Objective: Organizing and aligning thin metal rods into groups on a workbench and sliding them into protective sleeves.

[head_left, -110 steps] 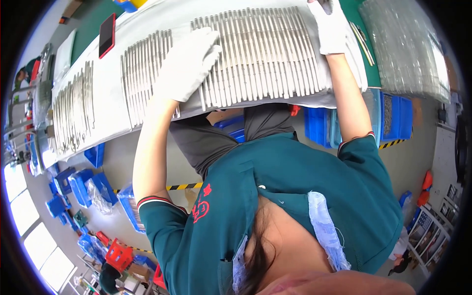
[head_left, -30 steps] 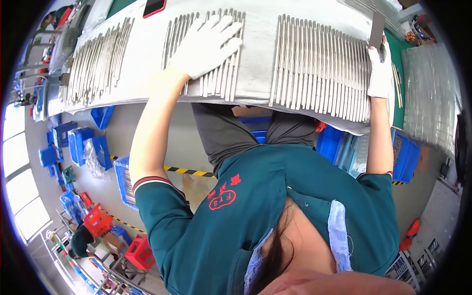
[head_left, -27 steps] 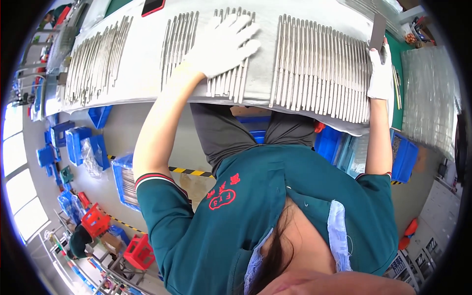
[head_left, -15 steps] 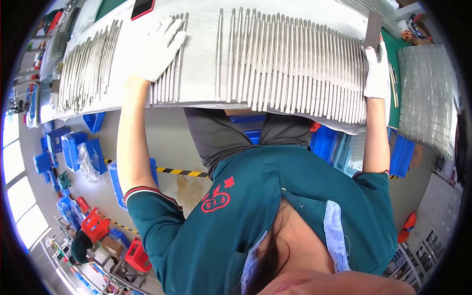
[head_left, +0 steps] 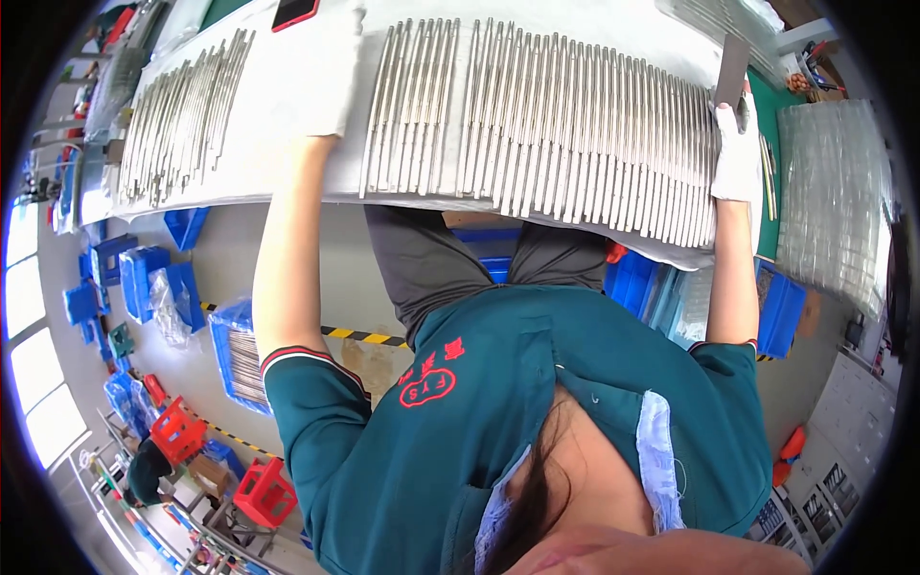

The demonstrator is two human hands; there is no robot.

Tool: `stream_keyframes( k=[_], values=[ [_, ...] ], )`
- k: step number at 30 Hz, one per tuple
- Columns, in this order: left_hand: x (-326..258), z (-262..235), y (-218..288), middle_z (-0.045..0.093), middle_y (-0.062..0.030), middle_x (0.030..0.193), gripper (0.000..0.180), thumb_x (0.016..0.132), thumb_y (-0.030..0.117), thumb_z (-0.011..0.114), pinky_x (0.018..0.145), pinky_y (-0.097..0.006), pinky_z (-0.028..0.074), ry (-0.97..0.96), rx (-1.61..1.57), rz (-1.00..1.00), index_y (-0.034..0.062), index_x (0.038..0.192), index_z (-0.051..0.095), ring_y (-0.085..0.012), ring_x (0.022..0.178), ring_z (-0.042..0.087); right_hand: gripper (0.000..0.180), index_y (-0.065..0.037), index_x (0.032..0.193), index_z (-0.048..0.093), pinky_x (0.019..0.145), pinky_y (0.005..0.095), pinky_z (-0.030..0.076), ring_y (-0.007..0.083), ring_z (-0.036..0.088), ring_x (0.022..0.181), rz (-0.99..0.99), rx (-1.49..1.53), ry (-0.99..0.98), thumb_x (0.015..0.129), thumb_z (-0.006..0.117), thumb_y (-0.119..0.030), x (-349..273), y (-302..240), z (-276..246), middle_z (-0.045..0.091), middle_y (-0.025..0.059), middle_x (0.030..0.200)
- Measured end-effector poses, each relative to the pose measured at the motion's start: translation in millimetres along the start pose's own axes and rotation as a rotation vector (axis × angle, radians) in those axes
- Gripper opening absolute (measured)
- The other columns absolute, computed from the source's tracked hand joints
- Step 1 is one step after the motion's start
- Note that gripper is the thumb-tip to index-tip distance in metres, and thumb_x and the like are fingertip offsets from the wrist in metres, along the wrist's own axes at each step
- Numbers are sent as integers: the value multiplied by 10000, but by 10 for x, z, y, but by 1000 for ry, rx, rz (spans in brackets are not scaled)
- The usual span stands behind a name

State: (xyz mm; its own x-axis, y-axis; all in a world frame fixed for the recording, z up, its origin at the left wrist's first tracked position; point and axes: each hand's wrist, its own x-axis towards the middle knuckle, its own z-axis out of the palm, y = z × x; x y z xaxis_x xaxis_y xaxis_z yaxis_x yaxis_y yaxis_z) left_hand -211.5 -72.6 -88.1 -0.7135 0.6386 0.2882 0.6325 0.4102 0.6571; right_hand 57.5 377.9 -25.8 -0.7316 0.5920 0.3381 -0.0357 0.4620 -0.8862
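Observation:
Many slim silver metal rods lie side by side in a long row on the white-covered table. My left hand, in a white glove, is stretched flat just left of a smaller group of rods. Its glove merges with the bright cloth, so single fingers hardly show; I see nothing held in it. At the row's right end my gloved right hand grips the lower end of a flat dark-grey metal bar, its side against the last rods.
Another bunch of rods lies at the table's left. A red-edged phone lies at the far edge. Clear plastic sheeting is stacked right of the table. Blue bins and red crates stand below.
My left hand has moved right, and the smaller group of rods beneath it has shifted right, close to the main row. My right hand stays with the flat bar.

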Motion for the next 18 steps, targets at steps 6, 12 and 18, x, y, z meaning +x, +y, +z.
stream_keyframes(
  k=[6,12,18],
  values=[
    [-112,372,774,208,-15,1549,489,1022,317,256,1185,-479,6,17,-774,106,141,1477,228,-154,1431,164,625,30,1409,345,1088,335,290,248,412,1294,24,-18,21,889,617,-185,-70,-43,-84,406,184,1422],
    [-144,392,1123,270,-129,1516,609,1020,448,127,1175,-323,147,78,-778,-96,57,1483,182,-196,1418,220,590,26,1398,368,1075,320,301,230,430,1270,34,35,9,897,598,-184,-61,25,-129,439,159,1396],
    [-69,379,1024,373,-67,1474,452,1007,284,334,1139,-342,244,24,148,-102,119,1425,377,-209,1360,344,559,27,1382,393,1064,317,315,219,439,1254,40,60,8,897,595,-162,1,78,-112,456,147,1378]
  ],
)
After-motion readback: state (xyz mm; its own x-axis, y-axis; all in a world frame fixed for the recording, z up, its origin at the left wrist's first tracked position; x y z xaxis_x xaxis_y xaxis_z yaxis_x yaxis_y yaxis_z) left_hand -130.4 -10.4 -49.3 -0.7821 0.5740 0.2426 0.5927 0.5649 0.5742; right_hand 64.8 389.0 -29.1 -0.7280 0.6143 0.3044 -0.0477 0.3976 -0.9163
